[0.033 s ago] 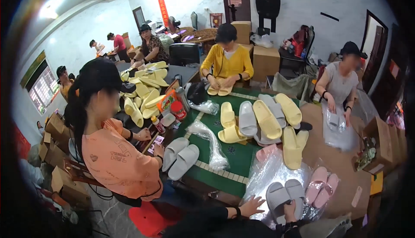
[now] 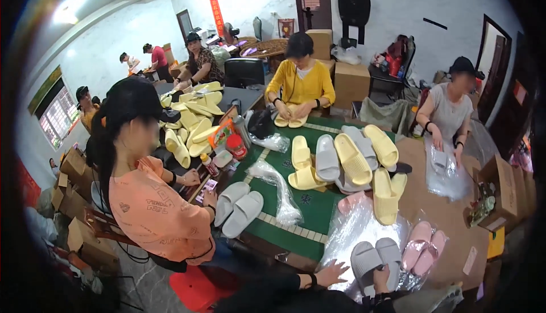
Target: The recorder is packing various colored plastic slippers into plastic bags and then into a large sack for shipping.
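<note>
Head view: my left hand (image 2: 331, 273) open, fingers spread flat on clear plastic bag (image 2: 364, 230), nothing gripped. My right hand (image 2: 381, 279) closed on heel of grey slipper pair (image 2: 375, 259), lying on bag at table edge nr me. Judged: foam, light, soft, non-fragile; grip at heels. Bag film slippery, crinkly. Pink slipper pair (image 2: 422, 247) bagged, just beside.

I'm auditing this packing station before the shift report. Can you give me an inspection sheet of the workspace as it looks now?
Surface: green mat-covered table, crowded.
Job's things: pair of grey foam slippers on a clear plastic bag.
Clutter: yellow foam slippers, pink slipper pair, red-lidded jar.
Hands: left hand spread open on the bag; right hand on the grey slippers, grip unclear.
Cables: nothing seen.
Surroundings: co-workers seated around, cardboard boxes.
</note>
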Available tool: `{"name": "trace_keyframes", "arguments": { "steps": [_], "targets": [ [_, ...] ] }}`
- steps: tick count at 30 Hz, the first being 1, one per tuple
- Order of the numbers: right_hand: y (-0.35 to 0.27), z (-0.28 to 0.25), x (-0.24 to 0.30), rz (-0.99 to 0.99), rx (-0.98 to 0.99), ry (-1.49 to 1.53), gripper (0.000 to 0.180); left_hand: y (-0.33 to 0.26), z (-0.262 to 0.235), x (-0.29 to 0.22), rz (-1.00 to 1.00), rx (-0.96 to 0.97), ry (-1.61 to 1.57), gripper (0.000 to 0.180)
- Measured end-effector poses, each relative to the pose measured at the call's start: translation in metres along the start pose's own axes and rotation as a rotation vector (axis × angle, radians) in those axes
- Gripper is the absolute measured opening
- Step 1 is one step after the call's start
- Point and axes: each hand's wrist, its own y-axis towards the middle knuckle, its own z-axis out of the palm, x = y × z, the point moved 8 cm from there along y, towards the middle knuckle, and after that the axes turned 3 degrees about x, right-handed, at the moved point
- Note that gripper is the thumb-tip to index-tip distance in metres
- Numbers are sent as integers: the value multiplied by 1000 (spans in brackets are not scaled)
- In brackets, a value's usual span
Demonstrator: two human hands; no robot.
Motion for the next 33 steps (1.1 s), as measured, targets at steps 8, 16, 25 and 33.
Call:
{"name": "trace_keyframes", "arguments": {
  "steps": [8, 16, 25, 33],
  "targets": [
    [4, -12, 10, 187, -378, -549, 25, -1, 16, 3, 30, -39, -146, 24],
    [34, -9, -30, -186, -252, 237, 16, 4, 5, 10, -38, 183, -67, 34],
    [31, 31, -25, -104, 474, 343, 21, 0, 16, 13, -50, -224, 95, 36],
    [-63, 23, 103, 36, 956, 116, 23, 29, 23, 36, -150, 15, -435, 36]
  ]
}}
